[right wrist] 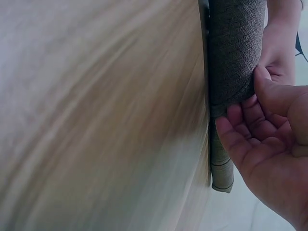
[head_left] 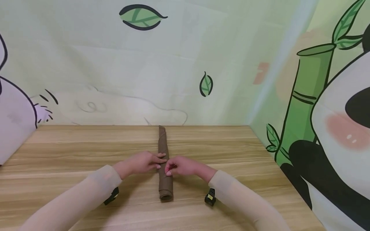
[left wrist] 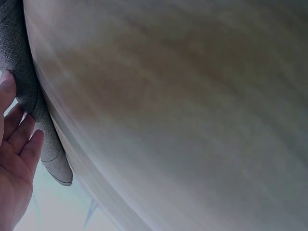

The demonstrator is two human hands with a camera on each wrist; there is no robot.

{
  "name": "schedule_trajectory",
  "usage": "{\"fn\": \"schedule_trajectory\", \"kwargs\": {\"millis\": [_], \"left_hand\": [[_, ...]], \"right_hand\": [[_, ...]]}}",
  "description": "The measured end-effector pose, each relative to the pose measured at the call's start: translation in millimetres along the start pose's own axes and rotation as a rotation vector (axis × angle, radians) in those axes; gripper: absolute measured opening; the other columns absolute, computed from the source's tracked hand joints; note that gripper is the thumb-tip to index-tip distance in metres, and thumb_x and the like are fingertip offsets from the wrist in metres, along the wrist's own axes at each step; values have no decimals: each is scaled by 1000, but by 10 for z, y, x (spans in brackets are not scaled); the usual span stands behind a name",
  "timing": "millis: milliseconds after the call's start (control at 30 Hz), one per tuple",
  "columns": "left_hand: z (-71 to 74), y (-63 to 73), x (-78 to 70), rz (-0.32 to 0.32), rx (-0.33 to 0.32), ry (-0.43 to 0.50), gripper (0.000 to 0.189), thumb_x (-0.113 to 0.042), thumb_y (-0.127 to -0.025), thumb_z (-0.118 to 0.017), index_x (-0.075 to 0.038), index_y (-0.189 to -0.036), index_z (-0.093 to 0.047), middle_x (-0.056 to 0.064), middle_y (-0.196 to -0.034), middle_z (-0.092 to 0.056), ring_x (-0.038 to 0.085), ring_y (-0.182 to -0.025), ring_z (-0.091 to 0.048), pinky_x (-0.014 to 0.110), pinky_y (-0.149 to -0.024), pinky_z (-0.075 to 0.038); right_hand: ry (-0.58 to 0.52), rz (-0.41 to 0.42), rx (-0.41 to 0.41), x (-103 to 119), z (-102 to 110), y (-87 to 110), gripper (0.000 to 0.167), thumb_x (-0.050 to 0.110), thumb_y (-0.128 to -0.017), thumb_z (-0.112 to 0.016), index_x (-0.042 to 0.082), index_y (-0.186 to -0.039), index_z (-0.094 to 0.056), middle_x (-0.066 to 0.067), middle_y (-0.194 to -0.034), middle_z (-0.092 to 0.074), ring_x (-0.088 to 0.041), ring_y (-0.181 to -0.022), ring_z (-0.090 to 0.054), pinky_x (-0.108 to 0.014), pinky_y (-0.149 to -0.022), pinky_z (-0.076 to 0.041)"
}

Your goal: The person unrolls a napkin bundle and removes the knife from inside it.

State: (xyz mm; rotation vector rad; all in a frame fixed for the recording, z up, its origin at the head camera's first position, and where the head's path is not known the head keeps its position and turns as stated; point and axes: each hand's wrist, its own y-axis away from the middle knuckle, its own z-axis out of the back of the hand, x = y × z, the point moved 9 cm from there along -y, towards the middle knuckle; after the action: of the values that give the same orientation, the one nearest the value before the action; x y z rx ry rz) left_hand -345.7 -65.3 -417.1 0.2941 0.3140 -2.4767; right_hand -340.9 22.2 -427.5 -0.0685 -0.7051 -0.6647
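A rolled-up brown cloth [head_left: 166, 184] lies lengthwise on the wooden table, its open near end showing a hollow core. From the left, my left hand [head_left: 141, 162] lays its extended fingers on the middle of the roll. My right hand [head_left: 185, 166] meets it from the other side, slightly nearer, with bent fingers and thumb at the cloth. Seen from the right wrist, the thumb and curled fingers grip the edge of the woven roll [right wrist: 236, 53]. In the left wrist view the fingers [left wrist: 31, 149] lie loosely straight along the roll.
The light wood table [head_left: 86, 144] runs back to a wall hanging [head_left: 179, 57] printed with leaves. On the right side hangs a panel with bamboo [head_left: 306, 86] and a panda. Black wrist devices [head_left: 210, 197] are strapped under both sleeves.
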Motion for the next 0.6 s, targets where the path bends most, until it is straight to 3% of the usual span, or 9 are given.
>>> {"fn": "schedule_trajectory", "kwargs": {"millis": [233, 400, 600], "left_hand": [[22, 3, -37, -30, -15, 16, 33, -12, -99, -65, 1, -129, -69, 28, -140, -61, 42, -121, -67, 48, -98, -58], [4, 6, -27, -33, -4, 11, 34, -12, -99, -65, 0, -131, -68, 28, -141, -60, 43, -121, -67, 49, -98, -58], [-34, 0, 13, -13, 6, 2, 35, -13, -100, -64, -1, -132, -68, 25, -143, -60, 41, -121, -67, 48, -99, -58]], "right_hand": [[-6, 53, 45, -41, 0, 68, 11, 5, -99, -63, -4, -102, -68, -15, -101, -72, -8, -98, -64, -16, -93, -51], [-19, 16, 118, -36, -80, 113, 19, 11, -99, -67, -1, -112, -70, -14, -109, -74, 1, -96, -62, -13, -89, -51], [-7, 31, 129, -6, -77, 162, 18, 8, -98, -67, -3, -112, -71, -15, -110, -74, 1, -96, -61, -12, -90, -51]]}}
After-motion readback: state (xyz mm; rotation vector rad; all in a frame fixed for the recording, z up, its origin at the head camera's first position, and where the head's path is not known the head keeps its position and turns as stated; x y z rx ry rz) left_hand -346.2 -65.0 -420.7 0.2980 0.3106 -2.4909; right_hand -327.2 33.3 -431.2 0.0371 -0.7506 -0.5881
